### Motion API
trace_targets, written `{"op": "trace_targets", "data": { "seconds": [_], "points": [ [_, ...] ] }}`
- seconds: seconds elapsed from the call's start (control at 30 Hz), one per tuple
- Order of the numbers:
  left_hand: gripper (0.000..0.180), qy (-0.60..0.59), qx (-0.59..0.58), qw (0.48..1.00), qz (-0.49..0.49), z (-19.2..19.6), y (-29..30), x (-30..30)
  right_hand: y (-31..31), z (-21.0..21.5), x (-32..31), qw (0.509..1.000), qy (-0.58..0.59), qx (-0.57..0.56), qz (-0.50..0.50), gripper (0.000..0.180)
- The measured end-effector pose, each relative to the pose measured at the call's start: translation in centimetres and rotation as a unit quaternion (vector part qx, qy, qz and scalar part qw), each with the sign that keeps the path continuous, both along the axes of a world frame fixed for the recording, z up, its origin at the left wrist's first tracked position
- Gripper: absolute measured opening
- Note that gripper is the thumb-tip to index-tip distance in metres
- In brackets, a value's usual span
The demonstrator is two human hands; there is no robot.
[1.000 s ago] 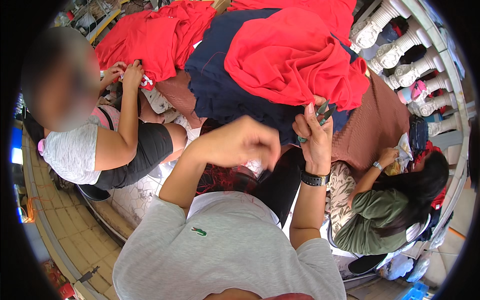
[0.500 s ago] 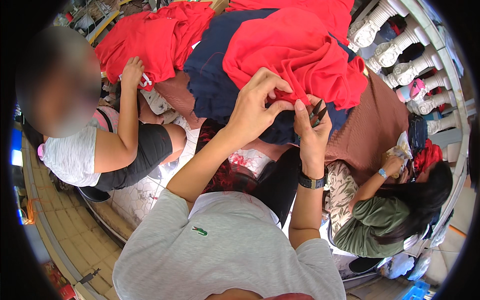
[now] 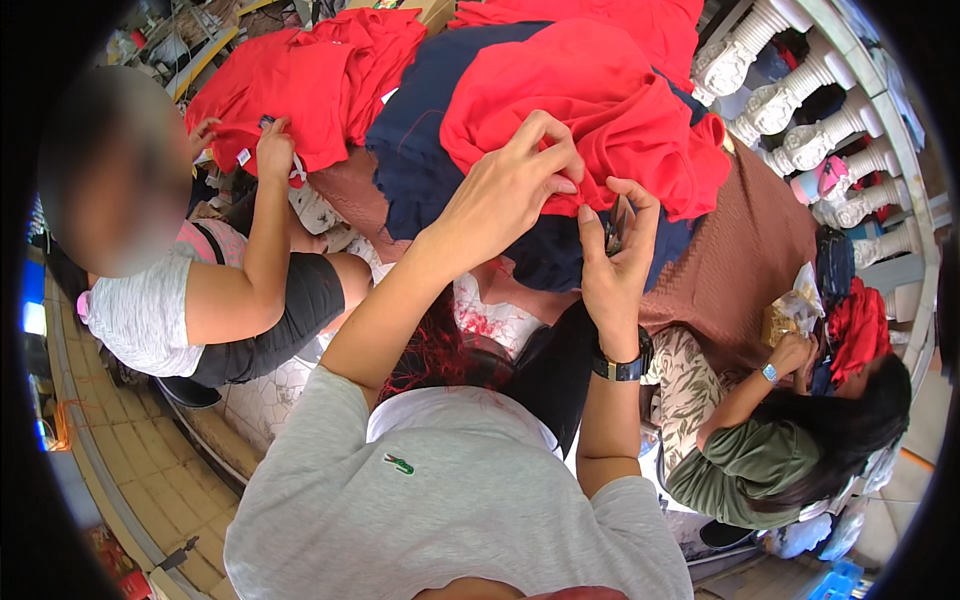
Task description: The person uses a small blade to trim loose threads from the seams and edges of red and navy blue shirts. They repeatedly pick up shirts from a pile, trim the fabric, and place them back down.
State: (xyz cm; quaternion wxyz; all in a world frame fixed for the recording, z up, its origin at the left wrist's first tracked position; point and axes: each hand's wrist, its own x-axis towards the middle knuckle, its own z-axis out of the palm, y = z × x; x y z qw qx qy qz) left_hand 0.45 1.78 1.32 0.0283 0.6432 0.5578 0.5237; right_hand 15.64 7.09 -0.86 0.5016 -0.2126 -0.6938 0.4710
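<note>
A bunched red cloth garment [image 3: 590, 100] lies on a navy cloth [image 3: 410, 140] in front of me. My left hand [image 3: 515, 190] pinches the near edge of the red garment between thumb and fingers. Close beside it, my right hand [image 3: 620, 250] has small dark thread snips [image 3: 618, 225] tucked in its palm. Its thumb and fingertips are at the same red edge; whether they grip the cloth is hard to see. The snips' blades are partly hidden by the fingers.
Brown textured cloth [image 3: 750, 240] covers the surface beneath. At left, a person [image 3: 230, 270] handles another red garment [image 3: 290, 90]. At right, a second person [image 3: 760, 450] holds something pale yellow [image 3: 790, 315]. White balusters [image 3: 790, 130] stand at far right. Red thread scraps [image 3: 480, 320] lie below.
My hands have come slightly lower and turned at the cloth edge, the right fingers now covering more of the snips. The person at left now has both hands showing at the red garment.
</note>
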Motion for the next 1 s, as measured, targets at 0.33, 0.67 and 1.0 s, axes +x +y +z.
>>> {"op": "trace_targets", "data": {
  "seconds": [0.33,0.67,1.0],
  "points": [
    [0.011,0.021,0.058,0.997,0.043,1.6,0.5,0.0,-0.2,0.0,0.2,0.999,-0.003,0.001,-0.036,0.04],
    [0.017,-0.206,-0.004,0.976,-0.069,0.0,-0.3,0.2,0.6,-0.1,0.4,0.998,0.016,-0.024,0.048,0.04],
    [0.006,-0.25,-0.067,0.964,-0.067,-1.8,-1.6,1.2,-0.1,-0.5,-0.5,0.999,0.025,0.02,-0.001,0.03]
  ]
}}
